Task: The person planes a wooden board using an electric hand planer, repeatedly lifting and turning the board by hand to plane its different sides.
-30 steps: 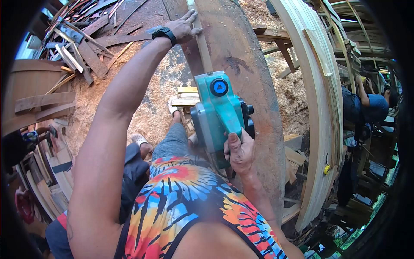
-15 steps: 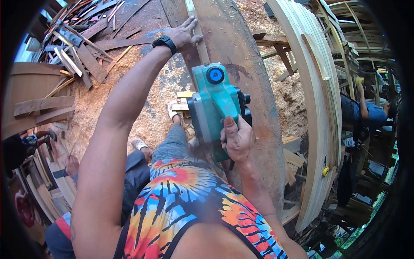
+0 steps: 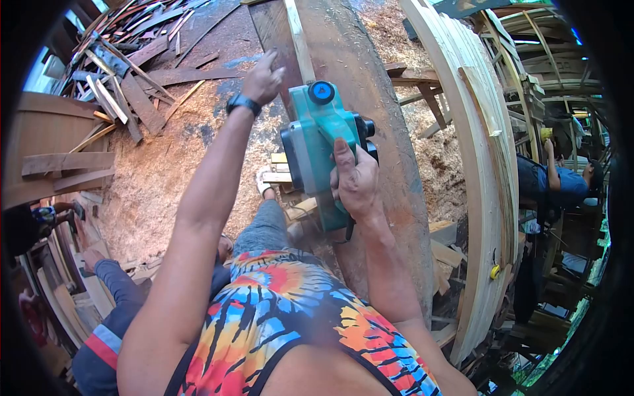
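Your hands were apart: R hand (image 3: 356,181) clamped on the planer (image 3: 323,125), L hand (image 3: 264,79) free, fingers loosely extended, nr the worktop's (image 3: 396,178) left edge. Planer, qty 1, sat btwn your 2 hands along that edge; 1 wood strip (image 3: 299,41) ran fwd from its nose.

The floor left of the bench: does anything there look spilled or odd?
Yes: wood shavings lie thickly strewn beside the bench, and scrap boards at the upper left sprawl in a jumbled heap, at differing angles. It looks messy, though perhaps ordinary for woodworking.
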`<state>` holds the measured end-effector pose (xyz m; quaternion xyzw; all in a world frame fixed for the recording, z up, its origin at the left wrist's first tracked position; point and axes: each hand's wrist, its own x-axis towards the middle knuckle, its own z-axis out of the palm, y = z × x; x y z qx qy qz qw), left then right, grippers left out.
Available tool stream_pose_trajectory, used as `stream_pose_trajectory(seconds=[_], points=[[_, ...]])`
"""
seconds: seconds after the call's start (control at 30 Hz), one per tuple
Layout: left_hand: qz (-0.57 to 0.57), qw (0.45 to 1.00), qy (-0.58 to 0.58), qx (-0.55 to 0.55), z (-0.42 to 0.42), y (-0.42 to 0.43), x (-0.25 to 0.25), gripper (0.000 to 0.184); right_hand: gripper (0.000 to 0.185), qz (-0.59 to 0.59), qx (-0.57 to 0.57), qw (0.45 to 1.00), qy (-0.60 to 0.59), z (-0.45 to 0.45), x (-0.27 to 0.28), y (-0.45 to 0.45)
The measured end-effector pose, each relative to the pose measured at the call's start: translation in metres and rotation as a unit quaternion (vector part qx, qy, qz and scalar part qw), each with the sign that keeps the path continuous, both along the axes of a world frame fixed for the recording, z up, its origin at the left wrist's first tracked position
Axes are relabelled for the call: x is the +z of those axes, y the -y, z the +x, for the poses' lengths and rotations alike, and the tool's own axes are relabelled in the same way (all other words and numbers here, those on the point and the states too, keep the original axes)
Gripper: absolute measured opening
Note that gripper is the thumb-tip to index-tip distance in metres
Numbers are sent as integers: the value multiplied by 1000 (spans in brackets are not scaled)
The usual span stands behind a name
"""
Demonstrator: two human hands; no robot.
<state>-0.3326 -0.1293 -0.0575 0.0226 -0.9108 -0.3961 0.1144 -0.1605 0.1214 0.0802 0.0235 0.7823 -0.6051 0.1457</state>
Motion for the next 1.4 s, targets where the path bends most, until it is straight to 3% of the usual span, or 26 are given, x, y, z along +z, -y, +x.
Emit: stream_pose_trajectory(seconds=[0.1,0.17,0.23,0.3,0.37,0.43,0.5,0.6,0.73,0.83,1.4], points=[[105,984,79,119,52,-10,-19,36,65,9,1,1000,-15,-18,-2,7],[132,971,143,139,99,-26,-20,32,65,-1,1,1000,-23,-28,0,14],[122,974,159,104,149,-41,-43,27,66,2,1,1000,-31,-40,2,20],[218,944,240,55,197,-60,-43,27,66,17,1,999,-39,-54,2,26],[229,909,344,-53,227,-70,-29,25,68,0,0,1000,-30,-68,-1,31],[178,912,327,-171,247,-84,-16,24,68,-10,1,1000,-12,-81,6,36],[308,862,342,-213,255,-102,10,38,66,-18,0,1000,-2,-91,9,41],[209,881,361,-222,241,-122,35,55,66,-19,-5,1000,4,-106,9,48],[144,907,360,-166,224,-139,15,68,65,-26,0,1000,6,-123,13,56],[160,908,354,-159,219,-138,34,76,63,-25,3,1000,5,-137,14,62],[96,884,400,-221,209,-137,14,72,66,10,-7,1000,-25,-243,19,110]])
